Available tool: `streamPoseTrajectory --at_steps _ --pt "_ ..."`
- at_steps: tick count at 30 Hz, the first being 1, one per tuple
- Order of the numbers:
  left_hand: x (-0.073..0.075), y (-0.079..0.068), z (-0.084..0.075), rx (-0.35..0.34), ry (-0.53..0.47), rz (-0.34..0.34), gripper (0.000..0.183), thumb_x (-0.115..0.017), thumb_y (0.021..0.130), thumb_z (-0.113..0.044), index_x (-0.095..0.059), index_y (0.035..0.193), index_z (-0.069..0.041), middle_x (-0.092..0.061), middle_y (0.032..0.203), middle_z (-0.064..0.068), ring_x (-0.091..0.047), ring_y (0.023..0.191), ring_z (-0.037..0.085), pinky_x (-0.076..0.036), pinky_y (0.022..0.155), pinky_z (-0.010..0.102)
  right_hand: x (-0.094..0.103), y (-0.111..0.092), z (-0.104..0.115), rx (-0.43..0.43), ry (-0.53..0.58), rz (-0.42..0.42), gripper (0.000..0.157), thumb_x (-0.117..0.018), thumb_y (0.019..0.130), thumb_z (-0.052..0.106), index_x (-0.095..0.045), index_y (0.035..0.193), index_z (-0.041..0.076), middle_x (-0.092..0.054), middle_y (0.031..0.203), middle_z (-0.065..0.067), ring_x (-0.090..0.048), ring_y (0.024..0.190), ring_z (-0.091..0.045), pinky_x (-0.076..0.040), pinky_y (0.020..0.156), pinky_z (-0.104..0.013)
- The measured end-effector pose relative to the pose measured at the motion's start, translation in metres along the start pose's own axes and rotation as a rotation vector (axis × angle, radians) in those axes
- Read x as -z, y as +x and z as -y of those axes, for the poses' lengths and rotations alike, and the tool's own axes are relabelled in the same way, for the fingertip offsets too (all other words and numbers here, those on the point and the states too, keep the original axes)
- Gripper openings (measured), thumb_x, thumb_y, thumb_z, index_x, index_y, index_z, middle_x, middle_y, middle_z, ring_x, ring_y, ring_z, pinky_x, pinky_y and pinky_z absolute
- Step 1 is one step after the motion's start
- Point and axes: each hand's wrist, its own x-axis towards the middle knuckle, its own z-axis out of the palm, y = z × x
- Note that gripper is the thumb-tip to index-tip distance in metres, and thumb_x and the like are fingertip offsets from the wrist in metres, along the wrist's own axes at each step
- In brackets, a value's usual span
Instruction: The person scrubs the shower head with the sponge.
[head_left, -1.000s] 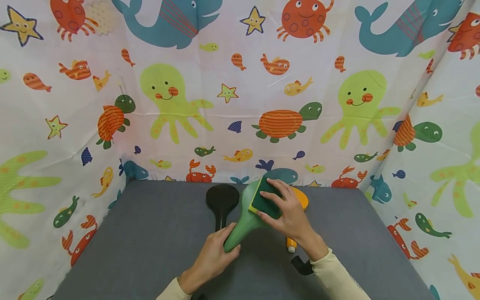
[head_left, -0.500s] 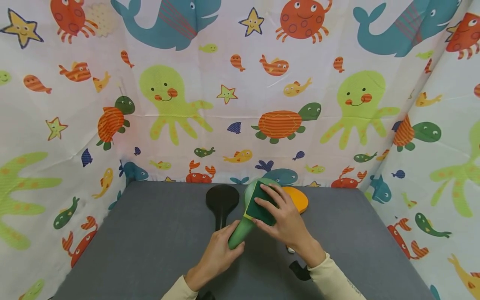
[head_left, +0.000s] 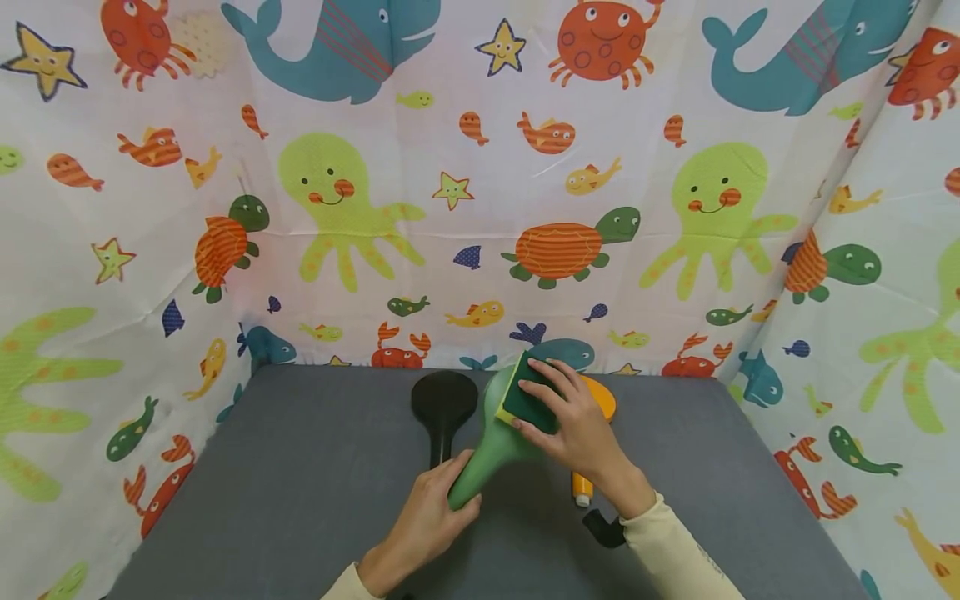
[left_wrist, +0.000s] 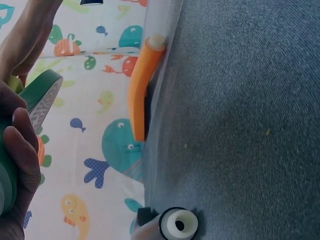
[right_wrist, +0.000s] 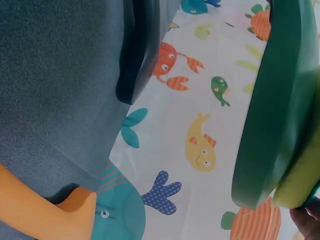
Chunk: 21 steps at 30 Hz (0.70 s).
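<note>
In the head view, the left hand (head_left: 427,512) grips the tapering handle of a smooth, glossy green plastic shower head (head_left: 487,458), held at a slant above a flat grey woven-cloth surface (head_left: 322,475). The right hand (head_left: 581,433), fingers spread, pinches a block-shaped sponge (head_left: 528,402) (yellow foam with a rough dark green scouring layer) against the rounded back of the green head. To the left lies a round-headed, shiny black shower head (head_left: 444,402); to the right, partly behind the right hand, an orange shower head (head_left: 603,402) with a white end fitting. Behind hangs white cloth (head_left: 435,250) printed with sea animals.

In the left wrist view, the left fingers curl round the green handle, and the round head shows a pale, finely dotted face. The orange head shows edge-on; the black one's handle ends in a white ring with a dark hole.

In the right wrist view, the yellow foam touches the green head's smooth, curved back, and fingertips show at the sponge's lower edge.
</note>
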Motion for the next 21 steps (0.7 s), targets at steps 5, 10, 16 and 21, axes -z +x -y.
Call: streamPoseTrajectory --at_steps 5,10,16,21 --pt "0.002 -0.003 0.000 -0.024 0.007 -0.002 0.055 -0.077 0.074 -0.005 -0.062 0.127 -0.001 -0.065 0.089 -0.003 -0.045 0.066 0.000 -0.041 0.059 0.017 0.001 0.002 -0.007 -0.059 0.036 0.003 0.052 -0.080 0.080 0.034 -0.065 0.126 0.016 -0.051 0.146 -0.007 -0.044 0.135 -0.032 -0.055 0.092 -0.050" --pt "0.003 -0.004 0.000 -0.040 0.015 0.017 0.055 -0.076 0.075 -0.004 -0.062 0.127 -0.001 -0.057 0.081 -0.008 -0.040 0.063 -0.003 -0.039 0.057 0.016 -0.001 0.005 -0.011 -0.064 0.051 -0.035 0.049 -0.080 0.079 0.030 -0.066 0.124 0.015 -0.053 0.144 -0.010 -0.046 0.132 -0.036 -0.051 0.095 -0.055" --pt "0.003 -0.002 0.002 -0.061 0.032 0.025 0.056 -0.076 0.076 -0.005 -0.062 0.129 -0.001 -0.054 0.078 -0.009 -0.039 0.062 -0.003 -0.038 0.056 0.015 -0.003 0.009 -0.007 -0.041 0.052 -0.046 0.050 -0.080 0.079 0.031 -0.066 0.124 0.016 -0.052 0.145 -0.010 -0.045 0.132 -0.036 -0.052 0.094 -0.054" --pt "0.003 0.000 0.002 -0.077 0.051 0.028 0.056 -0.076 0.075 -0.005 -0.061 0.129 -0.003 -0.052 0.078 -0.009 -0.038 0.063 -0.002 -0.037 0.057 0.015 -0.004 0.015 -0.002 -0.011 0.054 -0.035 0.050 -0.080 0.079 0.033 -0.066 0.124 0.017 -0.052 0.145 -0.009 -0.044 0.134 -0.034 -0.053 0.092 -0.052"
